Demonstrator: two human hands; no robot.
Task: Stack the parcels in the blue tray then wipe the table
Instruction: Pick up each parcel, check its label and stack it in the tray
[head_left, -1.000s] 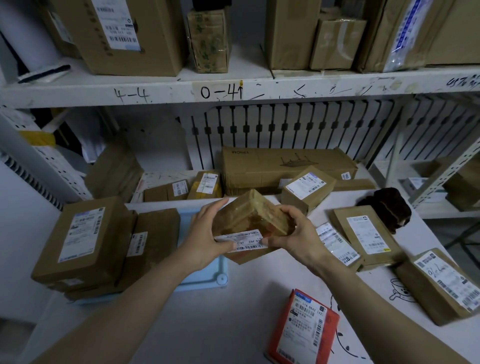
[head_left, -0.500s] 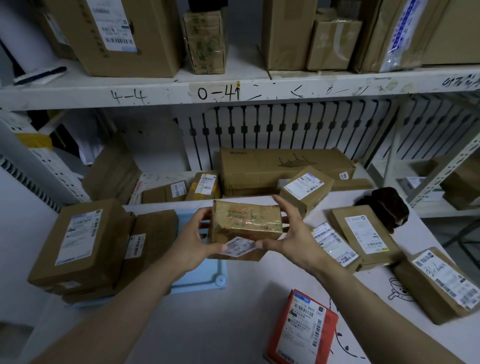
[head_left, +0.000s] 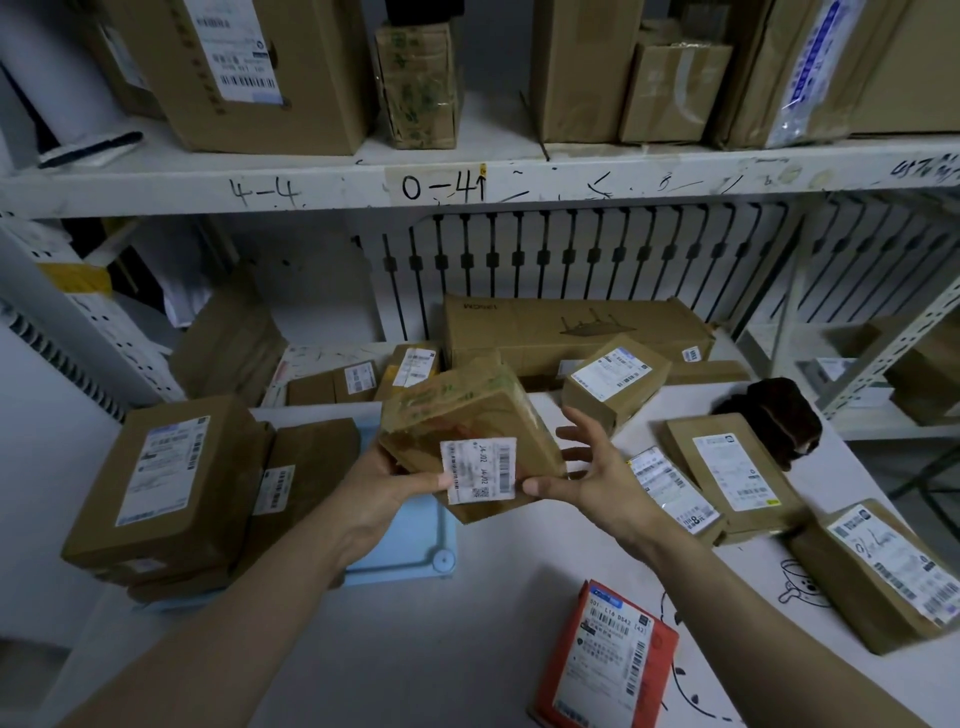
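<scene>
**Above the tray's near corner, a parcel between two hands**

Over the white table, just above the near corner of the flat light-blue plastic tray, the left hand is gripping a brown tape-wrapped cardboard parcel from its lower left. Its thumb is pressing the front face at the edge of the white barcode label, and its fingers are hidden beneath. The parcel is tilting, with the label facing the camera. The right hand is reaching in from the right, fingers spread and straight, with only the thumb tip touching the parcel's lower right edge. Both forearms are stretching forward. Larger brown cardboard boxes are sitting stacked on the tray's left part.
</scene>
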